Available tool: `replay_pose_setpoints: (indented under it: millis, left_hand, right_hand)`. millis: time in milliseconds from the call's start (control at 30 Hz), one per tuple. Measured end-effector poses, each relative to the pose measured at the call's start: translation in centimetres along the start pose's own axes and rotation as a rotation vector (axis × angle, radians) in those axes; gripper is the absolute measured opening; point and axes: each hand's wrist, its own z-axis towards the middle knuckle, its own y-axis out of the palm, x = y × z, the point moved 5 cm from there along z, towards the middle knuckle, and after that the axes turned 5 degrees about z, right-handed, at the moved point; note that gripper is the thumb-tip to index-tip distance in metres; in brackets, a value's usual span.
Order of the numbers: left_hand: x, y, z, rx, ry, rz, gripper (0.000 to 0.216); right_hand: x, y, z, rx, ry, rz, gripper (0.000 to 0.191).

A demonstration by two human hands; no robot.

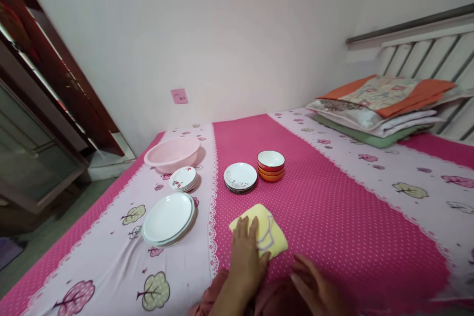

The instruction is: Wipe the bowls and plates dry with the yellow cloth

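Note:
My left hand (245, 249) rests on a folded yellow cloth (264, 227) that has a pale purple line pattern. Its fingers are stretched out over the cloth's left side, pressing on top rather than gripping. To the right and nearer me, my right hand (314, 284) hovers apart from the cloth, fingers extended and slightly blurred, with nothing visible in it. Beyond the cloth stand a stack of dark-rimmed patterned plates (240, 176) and a stack of bowls (271, 165), red on top and orange below, white inside.
At left, large white plates (168, 218) lie stacked, with small flowered plates (183, 177) behind them and a pink basin (172, 154) farther back. Folded bedding (385, 103) is piled at the right by the railing (425, 66). Everything sits on a bed with a pink patterned sheet (340, 222) against the wall.

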Motion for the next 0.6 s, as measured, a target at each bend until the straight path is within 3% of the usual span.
replay_pose_setpoints:
  millis: [133,200,233,333,433,600]
  left_hand:
    - [-2.0,-1.4,1.6,0.122,-0.051,-0.123,0.056]
    - [-2.3,-2.3,2.3,0.155,-0.064,-0.19,0.031]
    - [-2.5,-2.7,2.6,0.17,-0.072,-0.225,0.029]
    - [-3.9,-4.5,3.6,0.237,-0.127,-0.384,0.043]
    - [-6.3,-5.9,3.8,0.297,-0.198,-0.562,0.054]
    - [-9.6,-4.5,1.8,0.341,-0.31,-0.789,0.077]
  right_hand:
    - [-1.3,2.4,4.3,-0.115,0.19,0.165,0.052]
    - [-2.2,3.9,5.4,-0.15,0.168,0.179,0.049]
    - [-2.7,4.5,5.7,-0.158,0.135,0.177,0.049]
    - [-4.1,5.3,6.8,-0.113,0.018,0.151,0.048]
    - [-5.7,3.6,8.8,-0.026,-0.09,0.086,0.045]
    - [-8.5,-1.0,13.0,0.038,-0.269,-0.066,0.051]
